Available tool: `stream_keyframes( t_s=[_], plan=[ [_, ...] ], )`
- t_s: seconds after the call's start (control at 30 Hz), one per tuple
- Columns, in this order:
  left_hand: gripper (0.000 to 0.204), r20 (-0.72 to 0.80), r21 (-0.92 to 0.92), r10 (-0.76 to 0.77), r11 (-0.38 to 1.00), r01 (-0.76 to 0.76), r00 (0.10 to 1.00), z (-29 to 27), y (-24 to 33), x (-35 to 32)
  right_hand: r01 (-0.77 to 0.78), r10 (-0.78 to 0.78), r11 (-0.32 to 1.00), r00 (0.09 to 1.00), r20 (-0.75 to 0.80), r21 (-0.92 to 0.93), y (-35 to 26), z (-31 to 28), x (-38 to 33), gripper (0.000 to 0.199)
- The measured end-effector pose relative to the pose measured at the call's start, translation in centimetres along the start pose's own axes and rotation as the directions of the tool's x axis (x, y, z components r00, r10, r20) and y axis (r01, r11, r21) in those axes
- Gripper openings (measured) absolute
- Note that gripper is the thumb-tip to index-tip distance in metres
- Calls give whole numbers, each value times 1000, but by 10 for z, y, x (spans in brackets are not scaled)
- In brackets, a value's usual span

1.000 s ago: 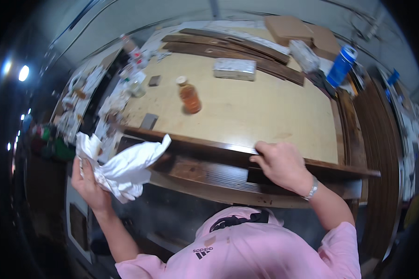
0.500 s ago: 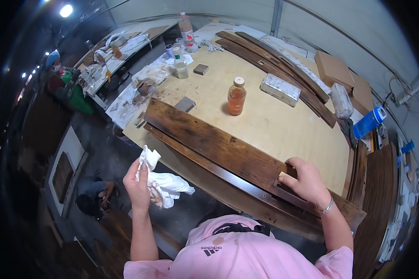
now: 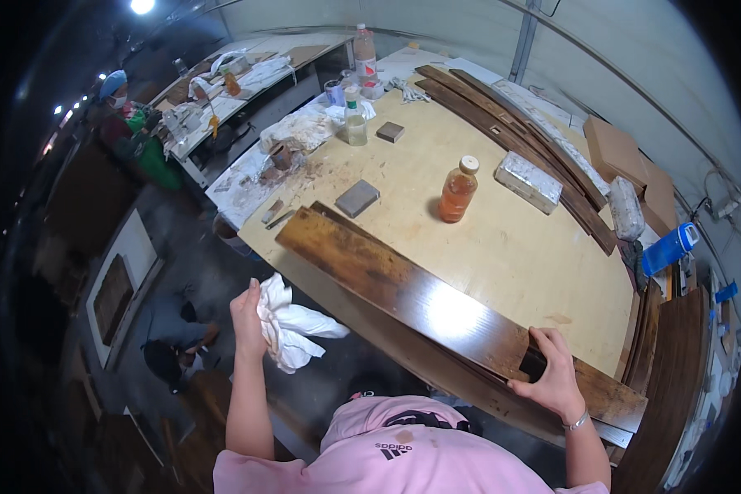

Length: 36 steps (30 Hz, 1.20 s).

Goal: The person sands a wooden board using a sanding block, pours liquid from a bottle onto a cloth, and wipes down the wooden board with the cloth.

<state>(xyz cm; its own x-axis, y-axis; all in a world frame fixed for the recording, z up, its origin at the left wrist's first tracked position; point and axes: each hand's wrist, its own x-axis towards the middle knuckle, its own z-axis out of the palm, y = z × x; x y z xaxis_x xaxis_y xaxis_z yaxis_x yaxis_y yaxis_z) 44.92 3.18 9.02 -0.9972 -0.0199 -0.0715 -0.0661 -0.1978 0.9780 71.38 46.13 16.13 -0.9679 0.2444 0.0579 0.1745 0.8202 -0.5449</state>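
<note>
Left hand [image 3: 248, 319] holds white cloth [image 3: 295, 331], right hand [image 3: 556, 380] grips brown board [image 3: 412, 286]

The shirt [image 3: 346, 461] bears dark lettering [image 3: 393, 447] and a logo [image 3: 393, 454]; the far bottle [image 3: 362, 44] bears a label [image 3: 365, 68] too small to read.

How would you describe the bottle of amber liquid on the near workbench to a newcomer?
Find the pale-topped workbench. Beyond the dark wooden plank along its near edge, a white-capped bottle stands left of a whitish block. Amber liquid sets it apart from the pale-liquid bottle farther left.
</note>
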Motion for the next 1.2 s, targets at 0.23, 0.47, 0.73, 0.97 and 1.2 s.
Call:
stream_keyframes(
  t_s=[0.23,0.47,0.73,0.97,1.2],
  plan=[
    [25,-30,654,227,741,-152,973,-54,-60,174,-198,205,966,978,31,-164,-36,4,5,90],
    [40,95,983,109,145,-110,989,-44,-63,275,-272,257,912,962,-88,-307,-85,49,40,92],
    [34,136,924,96,346,-161,986,-69,-58,292,-454,442,873,891,-106,-180,-107,47,63,85],
    [27,248,540,84,815,-209,965,-58,-1,262,-518,508,828,855,-102,-216,-114,46,61,85],
    [25,334,397,71,894,-209,940,-46,14,239,-526,528,810,846,-68,-258,-113,41,66,83]
  ],
)
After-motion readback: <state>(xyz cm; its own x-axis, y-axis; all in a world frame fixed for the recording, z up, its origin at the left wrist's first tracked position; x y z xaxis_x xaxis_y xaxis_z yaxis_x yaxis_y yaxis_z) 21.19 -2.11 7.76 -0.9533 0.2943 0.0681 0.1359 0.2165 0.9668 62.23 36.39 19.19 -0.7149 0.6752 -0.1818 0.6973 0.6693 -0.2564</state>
